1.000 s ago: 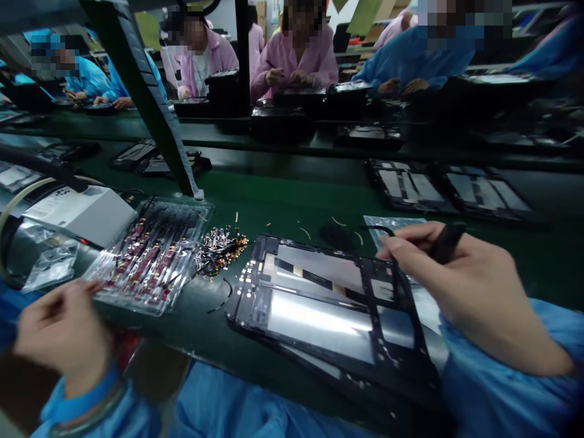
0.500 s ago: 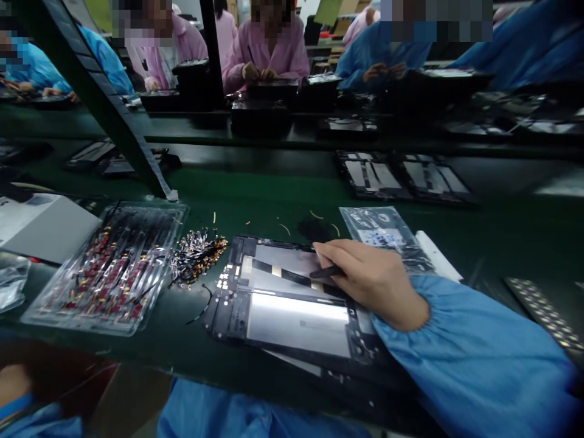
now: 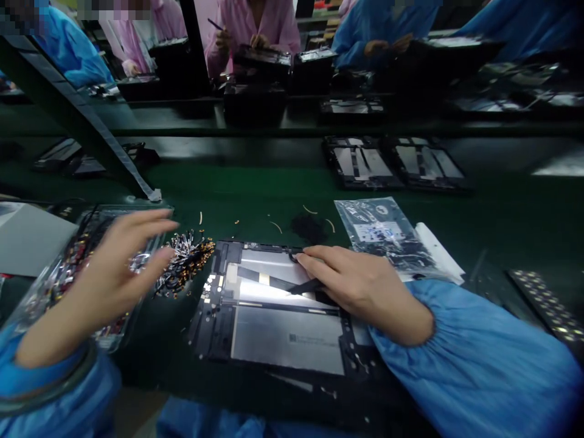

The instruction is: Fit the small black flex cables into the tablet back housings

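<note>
My left hand (image 3: 109, 267), fingers apart and slightly blurred, hovers empty over the clear plastic tray (image 3: 112, 344) of small red and black parts. Just right of its fingertips lies a pile of small cable parts (image 3: 189, 258) with gold-coloured ends. Resting on the upper right of an opened tablet body (image 3: 285, 331), my right hand (image 3: 365, 286) is closed around black tweezers (image 3: 303, 287), which point left. The fingertips touch near the tablet's top edge and hide what lies beneath them. Silver battery panels and a dark flat strip show inside the tablet.
Another tablet part (image 3: 292, 382) lies beneath the front edge. Behind stand a plastic bag (image 3: 378, 234), a dark tangle (image 3: 309, 227) and two opened tablets (image 3: 360, 161). A slanted post (image 3: 104, 134) rises at left, near a white box (image 3: 31, 237). Co-workers sit across the bench.
My left hand has risen from the lower left corner to above the tray. My right hand stays on the tablet, its tweezers now tilted lower to the left. The camera view has shifted slightly.
</note>
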A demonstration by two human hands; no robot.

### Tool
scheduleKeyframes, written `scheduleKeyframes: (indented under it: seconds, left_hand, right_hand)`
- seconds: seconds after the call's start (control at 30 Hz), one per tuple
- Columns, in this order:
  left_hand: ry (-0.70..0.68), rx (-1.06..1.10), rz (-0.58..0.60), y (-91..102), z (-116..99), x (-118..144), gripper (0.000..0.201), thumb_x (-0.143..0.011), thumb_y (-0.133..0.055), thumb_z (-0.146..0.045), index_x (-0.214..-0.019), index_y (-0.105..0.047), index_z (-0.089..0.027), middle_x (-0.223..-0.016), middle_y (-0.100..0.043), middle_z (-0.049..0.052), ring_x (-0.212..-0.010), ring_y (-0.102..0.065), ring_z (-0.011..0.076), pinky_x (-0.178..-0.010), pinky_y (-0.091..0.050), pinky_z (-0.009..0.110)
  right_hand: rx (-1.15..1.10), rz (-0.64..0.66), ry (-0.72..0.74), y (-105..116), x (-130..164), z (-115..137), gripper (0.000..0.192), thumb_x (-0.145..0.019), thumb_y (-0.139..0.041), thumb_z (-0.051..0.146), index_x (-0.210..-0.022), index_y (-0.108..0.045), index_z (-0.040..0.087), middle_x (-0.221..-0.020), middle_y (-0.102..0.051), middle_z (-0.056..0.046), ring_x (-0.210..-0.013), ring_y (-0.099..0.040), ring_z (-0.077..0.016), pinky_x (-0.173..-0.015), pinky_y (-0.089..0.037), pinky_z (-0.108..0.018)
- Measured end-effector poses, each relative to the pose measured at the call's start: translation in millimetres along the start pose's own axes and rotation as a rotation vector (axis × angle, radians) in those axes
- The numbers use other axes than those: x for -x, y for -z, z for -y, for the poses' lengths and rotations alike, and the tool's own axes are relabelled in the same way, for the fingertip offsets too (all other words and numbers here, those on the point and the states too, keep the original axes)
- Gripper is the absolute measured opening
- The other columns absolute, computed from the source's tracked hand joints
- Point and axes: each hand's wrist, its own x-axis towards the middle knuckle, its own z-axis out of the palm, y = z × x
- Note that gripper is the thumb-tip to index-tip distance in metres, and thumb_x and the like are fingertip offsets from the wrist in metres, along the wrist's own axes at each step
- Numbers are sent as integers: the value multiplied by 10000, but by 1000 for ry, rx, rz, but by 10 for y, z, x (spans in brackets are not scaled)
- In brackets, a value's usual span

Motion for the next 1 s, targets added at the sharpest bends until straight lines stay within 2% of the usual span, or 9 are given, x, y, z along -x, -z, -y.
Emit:
scheduleKeyframes:
  seconds: [0.07, 0.1, 0.17, 0.27, 0.4, 0.5, 0.6, 0.73, 1.0]
  left_hand:
    - [-243, 66, 369, -269, -160, -129, 295, -855, -585, -361, -1117, -628, -232, -1213, -615, 57, -1130, -564, 221, -979, -441, 368]
    - [-335, 70, 487, -405, -249, -185, 292, -884, -544, -313, -1155, -599, -219, -1255, -597, 79, -1161, -554, 220, -977, -446, 352]
    - [-494, 53, 593, -649, -405, -280, 259, -912, -492, -258, -1138, -584, -170, -1255, -600, 119, -1193, -539, 226, -991, -442, 367]
    - [-667, 15, 620, -900, -513, -378, 232, -922, -467, -226, -1104, -572, -128, -1253, -600, 143, -1209, -526, 232, -1005, -435, 398]
    - [-784, -62, 567, -1031, -480, -409, 258, -938, -426, -220, -1147, -547, -128, -1229, -627, 111, -1096, -595, 224, -982, -449, 428]
    - [-780, -87, 542, -1050, -448, -394, 281, -949, -391, -209, -1175, -533, -121, -1196, -646, 96, -1014, -626, 200, -988, -443, 427]
    - [-751, -82, 547, -1056, -434, -388, 313, -941, -382, -159, -1227, -503, -116, -1203, -641, 92, -1024, -618, 185, -986, -447, 400]
    - [-842, -123, 549, -1061, -420, -399, 368, -906, -373, -83, -1250, -499, -120, -1286, -596, 101, -1078, -596, 202, -949, -471, 404]
    - [-891, -176, 553, -1054, -439, -406, 367, -877, -413, -62, -1212, -550, -124, -1281, -597, 106, -1051, -609, 207, -931, -483, 424]
  right_hand:
    - [-7, 2, 1, 7, -9, -3, 222, -904, -444, 86, -1023, -631, 90, -991, -683, -117, -744, -640, -201, -520, -461, -290]
    - [-12, 7, 0, 12, -14, -4, 235, -910, -423, 84, -1012, -634, 92, -977, -684, -114, -736, -639, -197, -516, -455, -289]
    - [-24, 15, -5, 20, -21, -5, 267, -920, -382, 78, -991, -639, 99, -955, -686, -107, -720, -634, -186, -511, -444, -285]
    - [-36, 21, -21, 26, -23, -7, 289, -930, -358, 82, -990, -641, 105, -946, -685, -98, -715, -626, -172, -517, -436, -281]
    - [-26, 20, -19, 44, -27, -8, 274, -928, -376, 81, -1001, -640, 83, -918, -688, -99, -704, -624, -175, -526, -437, -283]
    - [-14, 29, -31, 79, -19, -7, 287, -931, -362, 92, -1009, -636, 57, -889, -684, -114, -697, -625, -195, -520, -439, -293]
    - [-40, 70, -70, 125, 23, -5, 324, -931, -317, 74, -1050, -619, 74, -907, -677, -109, -706, -621, -195, -520, -438, -287]
    - [-51, 124, -93, 184, 118, -2, 345, -931, -286, 52, -1071, -599, 95, -938, -668, -101, -735, -612, -188, -545, -431, -273]
    - [37, 55, -88, 193, 236, 7, 306, -905, -374, 9, -1087, -607, 88, -1000, -663, -109, -793, -592, -203, -658, -417, -301]
